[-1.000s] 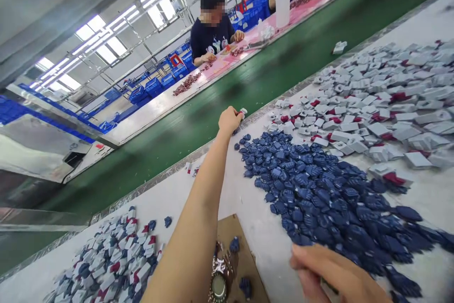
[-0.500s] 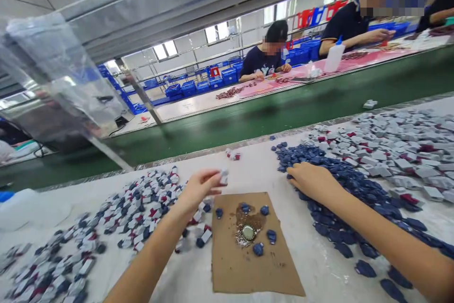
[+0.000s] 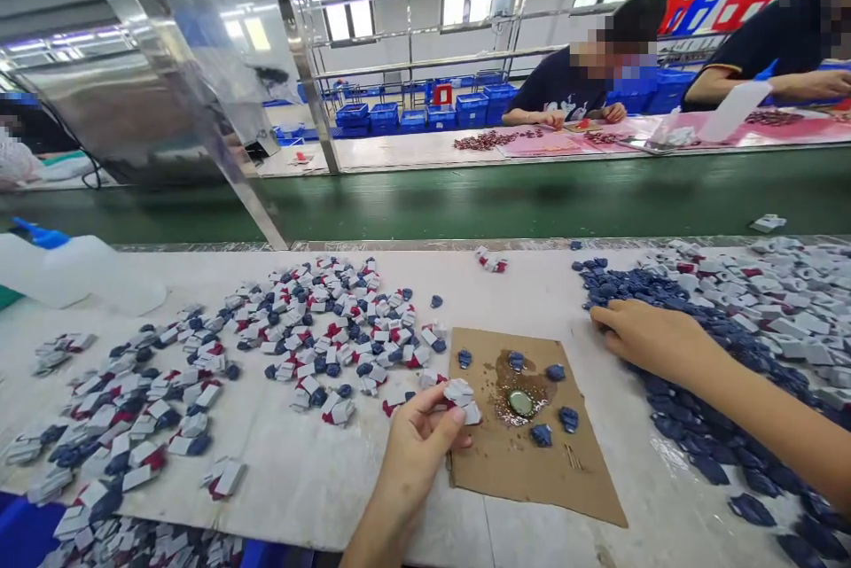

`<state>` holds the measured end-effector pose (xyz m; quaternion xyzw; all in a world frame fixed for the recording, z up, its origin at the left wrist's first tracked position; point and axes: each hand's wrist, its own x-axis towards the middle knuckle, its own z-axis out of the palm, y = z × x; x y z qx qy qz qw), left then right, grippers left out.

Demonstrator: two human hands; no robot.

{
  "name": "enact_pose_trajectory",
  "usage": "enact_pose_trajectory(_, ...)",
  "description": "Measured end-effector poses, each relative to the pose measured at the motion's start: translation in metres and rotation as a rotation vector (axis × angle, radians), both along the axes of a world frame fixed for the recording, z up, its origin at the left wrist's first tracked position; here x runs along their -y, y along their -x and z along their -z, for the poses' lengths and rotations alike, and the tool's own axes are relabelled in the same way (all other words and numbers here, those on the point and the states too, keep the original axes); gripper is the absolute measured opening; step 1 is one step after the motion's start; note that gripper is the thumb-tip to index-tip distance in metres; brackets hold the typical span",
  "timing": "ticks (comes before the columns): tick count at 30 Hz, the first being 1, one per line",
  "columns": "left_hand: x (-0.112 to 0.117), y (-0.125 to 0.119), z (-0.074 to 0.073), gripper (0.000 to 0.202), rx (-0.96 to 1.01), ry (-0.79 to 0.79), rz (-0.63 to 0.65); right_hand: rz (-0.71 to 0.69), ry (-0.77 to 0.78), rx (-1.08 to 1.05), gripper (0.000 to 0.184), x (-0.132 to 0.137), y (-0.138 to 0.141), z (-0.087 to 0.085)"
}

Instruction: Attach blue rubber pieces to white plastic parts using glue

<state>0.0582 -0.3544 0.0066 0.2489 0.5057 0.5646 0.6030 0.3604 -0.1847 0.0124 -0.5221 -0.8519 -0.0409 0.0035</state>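
Note:
My left hand [image 3: 425, 439] pinches a small light-grey plastic piece [image 3: 460, 392] between thumb and fingers, over the left edge of a brown cardboard sheet [image 3: 532, 484]. Several dark-blue pieces [image 3: 568, 418] lie spread on the cardboard around a small round greenish disc [image 3: 519, 403] in a wet, stained patch. Over on the right, my right hand [image 3: 638, 333] rests at the left edge of a heap of dark-blue pieces [image 3: 705, 413], fingers bent down and touching it. Whether those fingers grip a piece is hidden.
Grey, red and blue joined pieces [image 3: 325, 320] cover the table's left side. Grey pieces [image 3: 771, 302] heap at the far right. A white bottle with a blue tip [image 3: 73, 271] lies at left. Beyond runs a green conveyor belt [image 3: 465, 205], with co-workers [image 3: 572, 89] seated behind it.
My view has turned, and the scene sits more level. My left hand has come nearer, with the grey piece, to the cardboard's left edge. My right hand stays at the blue heap.

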Motion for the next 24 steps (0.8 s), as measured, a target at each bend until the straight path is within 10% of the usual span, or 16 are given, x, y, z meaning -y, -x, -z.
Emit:
enact_pose_trajectory(8,0.003,0.000,0.004,0.044,0.008,-0.004,-0.022,-0.042,0.036,-0.324,0.027,0.039,0.016,0.006)
enact_pose_trajectory(17,0.010,-0.022,-0.032,0.038,0.254,0.034,0.018,-0.284,0.093,-0.886,0.014,0.119,0.083,-0.051)
enact_pose_trajectory(24,0.010,-0.015,-0.021,0.044,0.198,0.072,-0.110,-0.379,0.105,-0.675,0.020,0.103,0.081,-0.007)
